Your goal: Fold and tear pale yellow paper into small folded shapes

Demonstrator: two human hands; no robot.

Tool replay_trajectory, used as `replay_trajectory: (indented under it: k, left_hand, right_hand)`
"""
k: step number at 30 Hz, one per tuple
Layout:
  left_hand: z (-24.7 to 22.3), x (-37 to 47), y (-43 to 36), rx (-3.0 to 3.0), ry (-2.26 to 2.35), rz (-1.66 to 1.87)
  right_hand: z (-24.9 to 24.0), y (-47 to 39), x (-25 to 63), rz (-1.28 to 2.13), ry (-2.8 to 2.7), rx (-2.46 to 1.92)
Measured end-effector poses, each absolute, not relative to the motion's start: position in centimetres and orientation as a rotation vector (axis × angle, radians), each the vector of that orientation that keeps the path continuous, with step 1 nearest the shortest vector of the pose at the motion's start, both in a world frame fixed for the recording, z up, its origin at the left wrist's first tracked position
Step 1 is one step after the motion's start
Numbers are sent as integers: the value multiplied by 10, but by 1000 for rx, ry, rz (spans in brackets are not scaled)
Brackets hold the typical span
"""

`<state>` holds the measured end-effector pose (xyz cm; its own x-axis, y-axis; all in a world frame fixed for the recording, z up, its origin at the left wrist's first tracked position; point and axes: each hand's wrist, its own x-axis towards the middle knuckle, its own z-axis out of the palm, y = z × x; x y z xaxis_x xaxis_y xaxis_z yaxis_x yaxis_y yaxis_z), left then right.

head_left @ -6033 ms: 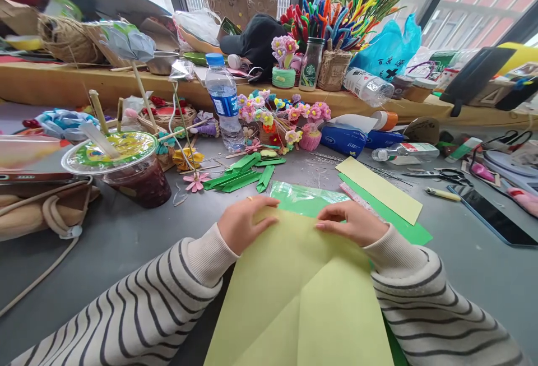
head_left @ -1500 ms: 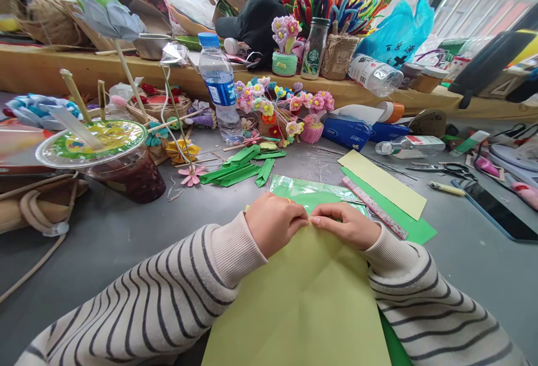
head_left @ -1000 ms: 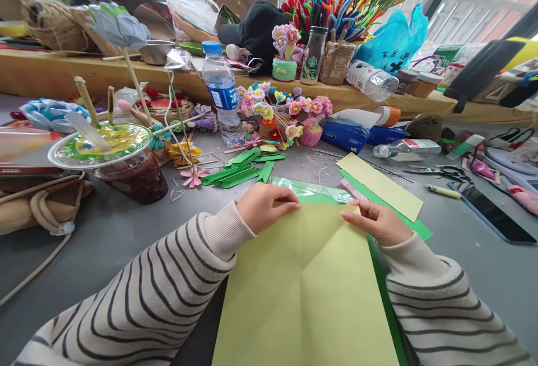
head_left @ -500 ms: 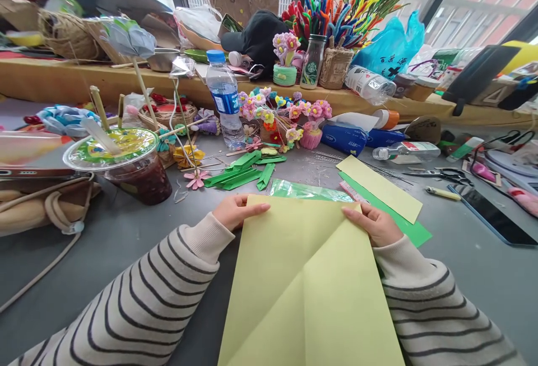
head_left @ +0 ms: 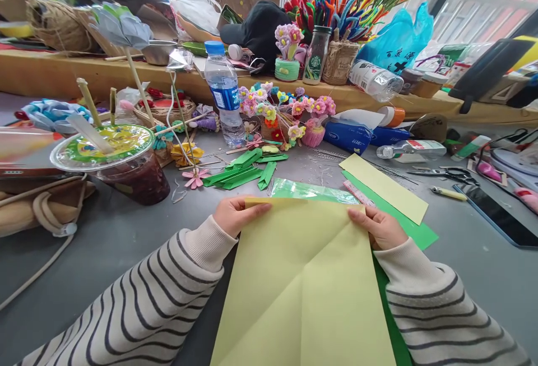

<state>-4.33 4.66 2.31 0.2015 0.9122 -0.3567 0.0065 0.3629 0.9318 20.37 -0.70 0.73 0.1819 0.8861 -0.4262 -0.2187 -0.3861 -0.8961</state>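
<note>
Moved apart from mid-edge, the bare left hand (head_left: pixel 232 217) and bare right hand (head_left: pixel 383 230) pinched the far corners of a creased, pale-yellow paper sheet (head_left: pixel 300 282), stretching nearward from the fingers; likely light, crease-prone, best held there.

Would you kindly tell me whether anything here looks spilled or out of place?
Nothing looks spilled, but a clear bottle lies sideways on the ledge, seeming to jut over its edge, and a second bottle lies flat on the desk, whereas the blue-capped bottle stands upright.
</note>
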Motion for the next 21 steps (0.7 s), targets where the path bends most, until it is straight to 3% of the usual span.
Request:
replay_trajectory:
  k: [21]
  left_hand:
    - [27, -38, 34, 1093, 1127, 991]
  right_hand:
    - [-3, -5, 207, 1383, -704, -1580]
